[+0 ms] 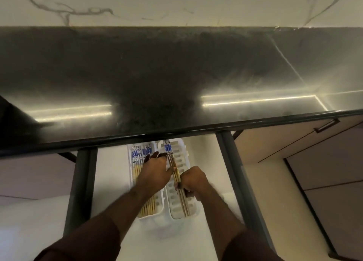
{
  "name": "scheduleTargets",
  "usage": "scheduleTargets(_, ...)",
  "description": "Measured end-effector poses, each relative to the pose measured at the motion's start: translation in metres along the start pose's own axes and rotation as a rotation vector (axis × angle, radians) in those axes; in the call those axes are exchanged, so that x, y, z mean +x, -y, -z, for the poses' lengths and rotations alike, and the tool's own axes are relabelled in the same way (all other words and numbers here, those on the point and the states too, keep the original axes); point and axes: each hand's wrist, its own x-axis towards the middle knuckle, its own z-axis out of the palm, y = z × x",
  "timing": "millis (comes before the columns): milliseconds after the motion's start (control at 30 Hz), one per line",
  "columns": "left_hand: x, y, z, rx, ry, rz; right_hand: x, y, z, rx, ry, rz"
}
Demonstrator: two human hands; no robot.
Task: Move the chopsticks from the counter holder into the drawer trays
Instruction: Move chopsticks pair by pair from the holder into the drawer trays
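Two white slotted trays lie side by side in the open drawer (110, 172) under the counter. The left tray (130, 162) holds several bamboo chopsticks with blue-and-white patterned tops (137, 154). In the right tray (181, 162) lies a small bundle of the same chopsticks (172, 162). My right hand (193, 182) grips that bundle near its plain lower half. My left hand (155, 172) lies flat with straight fingers over the left tray, its thumb side touching the bundle. No counter holder is in view.
The dark polished counter (176, 79) overhangs the drawer's back and hides the trays' far ends. Grey drawer rails (80, 182) run along both sides. Beige cabinet fronts with a dark handle (327, 125) stand to the right. A white marble wall rises behind.
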Motion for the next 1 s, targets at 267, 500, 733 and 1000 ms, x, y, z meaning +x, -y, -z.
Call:
scheduleTargets(267, 0.002, 0.01, -0.016, 0.376, 0.155, -0.08, 0.025, -0.011, -0.034, -0.174, -0.1, 0.0)
scheduleTargets(500, 0.009, 0.009, -0.027, 0.596, 0.266, -0.182, 0.031, -0.023, -0.055, -0.259, -0.251, 0.117)
scheduleTargets(733, 0.014, 0.011, -0.026, 0.683, 0.312, -0.266, 0.026, -0.027, -0.06, -0.325, -0.268, 0.198)
scheduleTargets(1000, 0.013, 0.01, -0.023, 0.727, 0.362, -0.311, 0.012, -0.029, -0.068, -0.491, -0.371, 0.261)
